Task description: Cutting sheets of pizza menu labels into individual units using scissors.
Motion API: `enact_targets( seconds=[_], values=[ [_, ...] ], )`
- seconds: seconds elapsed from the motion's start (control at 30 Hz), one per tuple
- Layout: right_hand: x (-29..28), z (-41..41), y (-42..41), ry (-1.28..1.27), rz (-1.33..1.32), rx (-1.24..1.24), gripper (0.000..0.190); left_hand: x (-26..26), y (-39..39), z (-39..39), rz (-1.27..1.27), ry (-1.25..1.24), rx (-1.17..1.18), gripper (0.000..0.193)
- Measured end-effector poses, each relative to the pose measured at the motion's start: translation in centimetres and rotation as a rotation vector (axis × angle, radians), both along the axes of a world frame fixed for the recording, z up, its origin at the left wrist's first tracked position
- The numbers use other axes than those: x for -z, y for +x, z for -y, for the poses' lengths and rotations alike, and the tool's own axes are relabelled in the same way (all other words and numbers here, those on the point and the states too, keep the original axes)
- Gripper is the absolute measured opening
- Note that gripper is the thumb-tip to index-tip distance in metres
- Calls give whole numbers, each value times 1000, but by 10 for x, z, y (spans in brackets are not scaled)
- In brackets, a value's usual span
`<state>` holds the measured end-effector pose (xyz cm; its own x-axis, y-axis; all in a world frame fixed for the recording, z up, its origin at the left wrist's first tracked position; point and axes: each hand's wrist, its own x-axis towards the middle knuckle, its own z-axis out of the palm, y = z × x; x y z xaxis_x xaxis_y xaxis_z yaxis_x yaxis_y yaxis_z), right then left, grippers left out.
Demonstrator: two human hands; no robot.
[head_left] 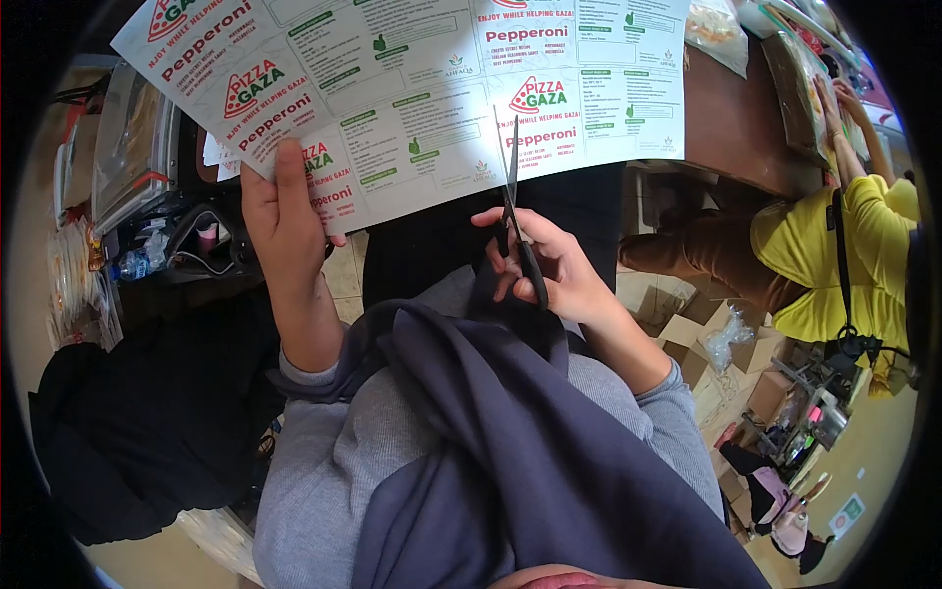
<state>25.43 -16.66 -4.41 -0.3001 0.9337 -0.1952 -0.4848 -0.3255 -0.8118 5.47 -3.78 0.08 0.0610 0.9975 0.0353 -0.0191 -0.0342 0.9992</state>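
Note:
My left hand (pixel 283 195) grips the lower left edge of printed label sheets (pixel 412 140), thumb on top. The sheets are fanned out and bear repeated food labels in red and green. My right hand (pixel 548 265) holds black-handled scissors (pixel 526 254), fingers in the handles. Their blades (pixel 511 158) point away from me, slightly parted, at the lower edge of the sheet in the middle. Whether the blades have cut into the paper cannot be told.
Beyond the sheets is a brown table (pixel 717 110) with a filled plastic bag (pixel 714 33). At right a person in yellow (pixel 839 258) handles packed goods. Cardboard boxes (pixel 695 331) lie on the floor. At left are a black bag (pixel 210 239) and a water bottle (pixel 136 263).

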Motion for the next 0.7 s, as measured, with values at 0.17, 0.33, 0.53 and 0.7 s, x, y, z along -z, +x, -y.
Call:
enact_targets(
  seconds=[0.17, 0.33, 0.53, 0.7],
  values=[
    [1, 3, 0, -49, -26, 3, 52, 0, -3, 0, -26, 9, 3, 28],
    [1, 5, 0, -55, -2, -10, 49, 3, -5, -1, -16, 2, 18, 29],
    [1, 5, 0, -64, 10, -3, 51, 0, -4, 0, -45, 2, 24, 30],
    [4, 7, 1, -65, -11, -1, 47, -1, -4, 0, -51, 2, 14, 31]
  ],
)
